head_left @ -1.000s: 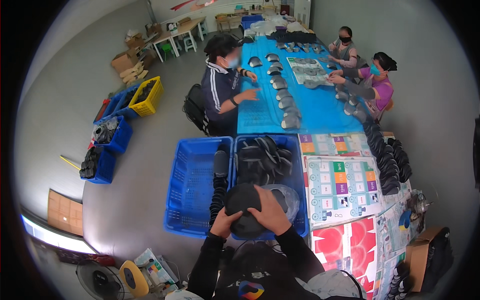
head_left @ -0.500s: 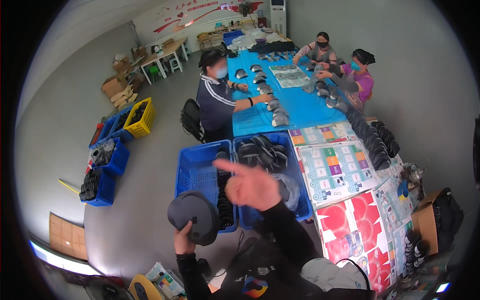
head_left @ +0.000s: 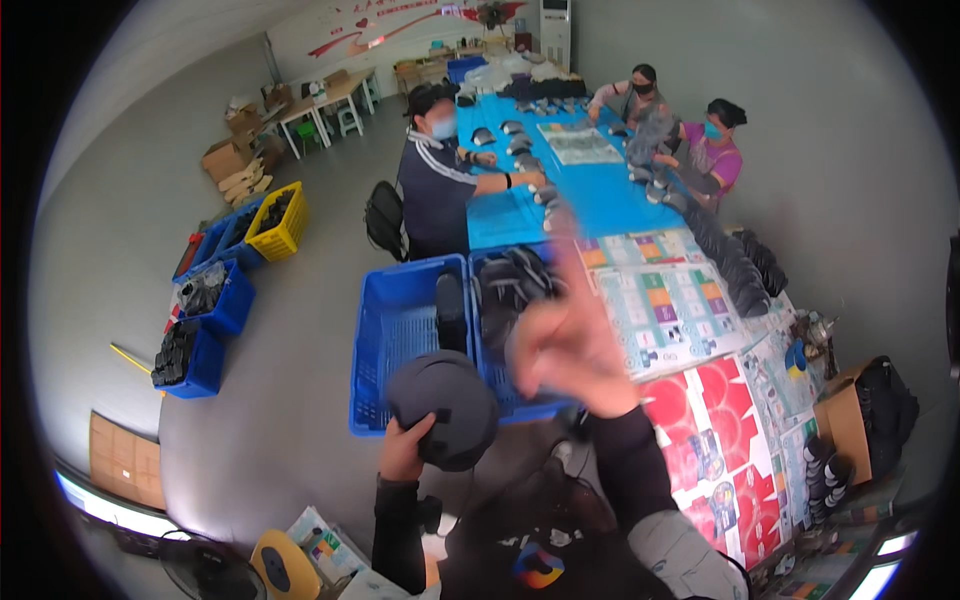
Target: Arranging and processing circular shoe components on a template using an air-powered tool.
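My left hand point(head_left: 403, 449) grips a round dark grey cap point(head_left: 442, 405) by its edge, thumb on its near face beside a small black strap. The cap hangs over the near side of a blue crate point(head_left: 398, 277) that holds a row of nested dark caps point(head_left: 452, 307). My right hand point(head_left: 578, 350), smeared by motion, is raised over a second blue crate point(head_left: 497, 405); its index finger points up and away, its thumb is apart, and nothing shows in it. Dark grey caps point(head_left: 512, 280) lie heaped in that second crate, partly hidden by my right hand.
Caps stand in rows on a blue-covered table point(head_left: 585, 215), where a person point(head_left: 435, 190) works at the left and two people point(head_left: 715, 155) at the right. Printed sheets point(head_left: 665, 300) cover the near table. Several crates point(head_left: 190, 360) line the floor at left.
My right hand has swung right and its pointing finger has turned from left to upward. The left hand has carried the cap to the right, and the view has shifted slightly.
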